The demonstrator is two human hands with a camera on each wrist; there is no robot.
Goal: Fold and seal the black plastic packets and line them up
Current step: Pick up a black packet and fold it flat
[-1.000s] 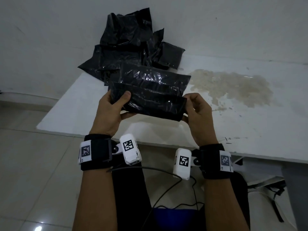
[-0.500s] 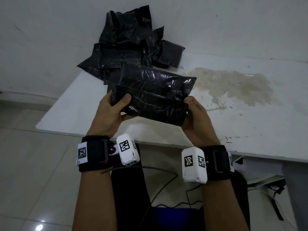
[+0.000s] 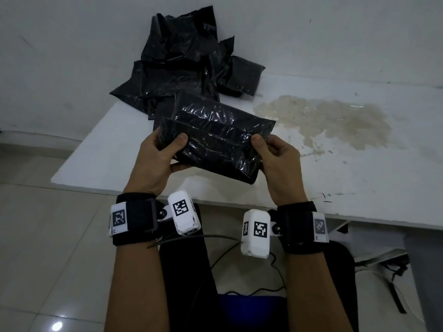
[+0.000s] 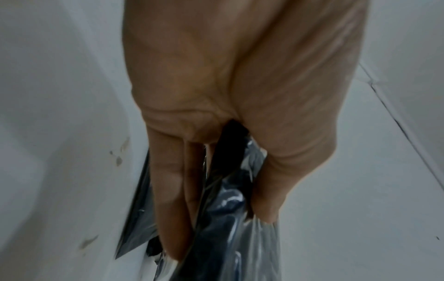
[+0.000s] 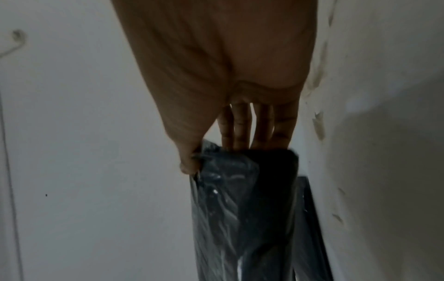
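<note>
A white table [image 3: 311,178] with a brownish stain [image 3: 330,118] carries a pile of black packets [image 3: 182,75] at its far left corner, against the wall. In front of this pile, a black plastic packet [image 3: 213,137] is held above the table. The left hand [image 3: 155,161] pinches its left end between thumb and fingers, and the right hand [image 3: 278,164] pinches its right end in the same way.

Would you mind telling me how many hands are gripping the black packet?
2. The left hand grips the packet's left end; the right hand pinches its right end. More packets lie heaped behind, uncounted.
</note>
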